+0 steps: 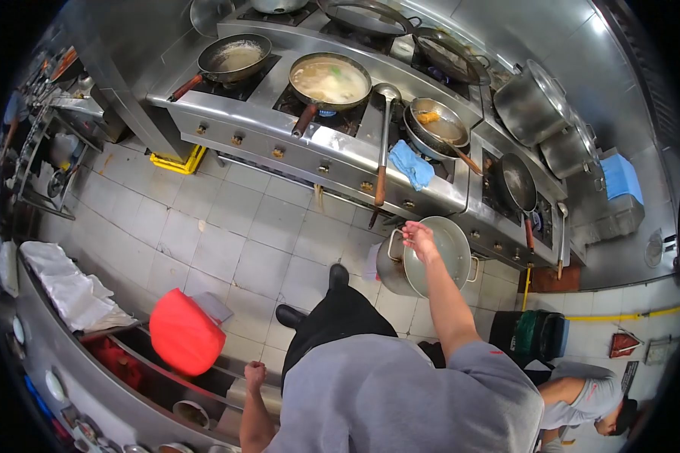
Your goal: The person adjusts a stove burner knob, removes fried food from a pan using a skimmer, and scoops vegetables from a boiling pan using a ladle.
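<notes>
**Large pot (393,275) below the right hand (421,241)**

From the camera's angle, the person's right hand overlaps the pot's far-left rim, with most of the opening to the hand's right and toward the body. Contact with the rim cannot be judged. The two loop handles run roughly left to right; the left one lies just beside the hand, the other farther off to its right. The right fingers are curled, but whether they have closed on anything cannot be told. Ahead of that hand hangs the ladle's (381,181) wooden end. The left hand (255,374), folded into a fist, is well apart, nearer the red object (187,332).
</notes>
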`<state>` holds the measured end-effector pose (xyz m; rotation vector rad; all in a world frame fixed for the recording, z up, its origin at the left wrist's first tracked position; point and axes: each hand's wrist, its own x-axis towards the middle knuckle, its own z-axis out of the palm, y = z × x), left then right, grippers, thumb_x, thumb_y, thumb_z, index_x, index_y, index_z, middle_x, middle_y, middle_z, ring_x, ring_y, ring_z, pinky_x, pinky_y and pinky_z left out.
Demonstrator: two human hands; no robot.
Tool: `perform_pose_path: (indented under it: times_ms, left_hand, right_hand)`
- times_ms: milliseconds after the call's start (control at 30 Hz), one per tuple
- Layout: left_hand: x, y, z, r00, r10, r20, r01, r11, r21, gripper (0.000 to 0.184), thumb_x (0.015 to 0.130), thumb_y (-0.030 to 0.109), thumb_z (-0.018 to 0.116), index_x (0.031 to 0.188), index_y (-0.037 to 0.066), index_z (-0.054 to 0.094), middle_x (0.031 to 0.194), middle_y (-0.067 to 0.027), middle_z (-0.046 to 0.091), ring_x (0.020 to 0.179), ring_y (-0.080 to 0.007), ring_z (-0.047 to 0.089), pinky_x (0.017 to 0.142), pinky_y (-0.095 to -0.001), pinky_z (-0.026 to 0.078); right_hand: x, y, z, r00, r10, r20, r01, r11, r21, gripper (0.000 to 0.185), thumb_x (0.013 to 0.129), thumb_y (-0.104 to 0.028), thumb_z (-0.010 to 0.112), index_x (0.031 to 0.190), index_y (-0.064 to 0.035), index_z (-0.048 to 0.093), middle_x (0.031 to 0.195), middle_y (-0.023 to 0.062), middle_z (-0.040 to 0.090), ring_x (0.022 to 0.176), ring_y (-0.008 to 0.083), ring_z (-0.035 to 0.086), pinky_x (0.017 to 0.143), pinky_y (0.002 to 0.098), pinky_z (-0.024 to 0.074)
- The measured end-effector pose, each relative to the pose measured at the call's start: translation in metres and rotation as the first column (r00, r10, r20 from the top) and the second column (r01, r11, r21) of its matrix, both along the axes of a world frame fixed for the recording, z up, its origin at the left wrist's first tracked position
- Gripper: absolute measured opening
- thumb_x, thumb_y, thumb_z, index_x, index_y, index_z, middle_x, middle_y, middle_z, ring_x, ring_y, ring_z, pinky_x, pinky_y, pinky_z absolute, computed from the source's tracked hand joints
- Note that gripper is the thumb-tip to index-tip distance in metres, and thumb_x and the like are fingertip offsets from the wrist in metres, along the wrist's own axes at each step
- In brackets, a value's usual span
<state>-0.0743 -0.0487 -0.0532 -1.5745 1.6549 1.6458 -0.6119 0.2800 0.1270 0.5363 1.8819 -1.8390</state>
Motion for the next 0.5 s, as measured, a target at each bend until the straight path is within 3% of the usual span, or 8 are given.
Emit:
perform_pose_path:
  times_ms: [100,200,267,333,367,467,500]
  left_hand:
    - [0.000,-0.005,0.007,0.986,0.147,-0.075,-0.145,0.989,0.033,0.011,0.070,0.000,0.045,0.078,-0.004,0.053,0.058,-0.0073,0.052,0.045,-0.0114,0.048,0.036,-0.0238,0.038]
    - [0.000,-0.004,0.005,0.966,0.223,-0.133,-0.223,0.975,0.016,0.011,0.069,-0.002,0.044,0.077,-0.003,0.052,0.059,-0.0073,0.052,0.045,-0.0117,0.048,0.036,-0.0238,0.038]
    - [-0.002,0.005,0.017,0.952,0.253,-0.171,-0.254,0.967,0.014,0.012,0.069,-0.001,0.044,0.077,-0.003,0.053,0.059,-0.0065,0.052,0.046,-0.0116,0.048,0.037,-0.0235,0.038]
    - [-0.006,0.020,0.033,0.939,0.277,-0.204,-0.282,0.959,0.008,0.012,0.069,0.001,0.045,0.078,-0.003,0.053,0.059,-0.0058,0.051,0.047,-0.0114,0.048,0.038,-0.0233,0.039]
    - [-0.008,0.030,0.039,0.941,0.278,-0.193,-0.284,0.959,-0.004,0.013,0.069,0.001,0.044,0.076,-0.003,0.054,0.059,-0.0057,0.051,0.046,-0.0115,0.047,0.038,-0.0234,0.039]
    - [-0.015,0.062,0.055,0.954,0.252,-0.160,-0.258,0.966,-0.020,0.013,0.069,0.001,0.043,0.074,-0.002,0.054,0.058,-0.0059,0.052,0.048,-0.0122,0.048,0.041,-0.0244,0.040]
    - [-0.014,0.070,0.056,0.965,0.222,-0.137,-0.226,0.974,-0.013,0.012,0.069,0.002,0.045,0.073,-0.002,0.055,0.059,-0.0062,0.052,0.050,-0.0128,0.049,0.044,-0.0254,0.041]
  right_hand:
    - [-0.024,0.002,0.012,0.999,-0.031,-0.028,0.031,0.999,-0.006,0.018,0.081,-0.008,0.048,0.098,-0.0037,0.053,0.082,0.0047,0.057,0.065,0.0110,0.053,0.055,0.0288,0.0475]
    - [-0.047,-0.001,0.008,0.999,-0.050,-0.010,0.050,0.999,-0.021,0.018,0.079,-0.007,0.048,0.096,-0.0033,0.054,0.080,0.0059,0.058,0.063,0.0122,0.054,0.051,0.0274,0.0489]
    - [-0.062,0.000,-0.010,1.000,0.002,-0.008,-0.002,1.000,-0.014,0.019,0.079,-0.009,0.049,0.096,-0.0039,0.053,0.082,0.0052,0.056,0.069,0.0136,0.053,0.056,0.0307,0.0490]
    - [-0.072,-0.001,-0.022,0.998,0.063,-0.001,-0.060,0.967,0.246,0.018,0.077,-0.008,0.049,0.094,-0.0041,0.054,0.083,0.0062,0.053,0.071,0.0151,0.052,0.055,0.0313,0.0503]
    - [-0.077,0.000,-0.028,0.998,0.068,-0.003,-0.065,0.970,0.234,0.018,0.077,-0.008,0.049,0.094,-0.0041,0.054,0.083,0.0062,0.053,0.071,0.0151,0.052,0.055,0.0313,0.0503]
    - [-0.089,0.005,-0.043,0.995,0.036,0.092,-0.064,0.942,0.328,0.044,0.073,-0.005,0.053,0.114,-0.0036,0.037,0.090,0.0063,0.048,0.073,0.0158,0.049,0.054,0.0325,0.0507]
    - [-0.095,0.010,-0.048,0.990,0.059,0.127,-0.093,0.954,0.284,0.061,0.070,-0.005,0.055,0.123,-0.0043,0.024,0.098,0.0081,0.045,0.079,0.0179,0.048,0.056,0.0344,0.0505]
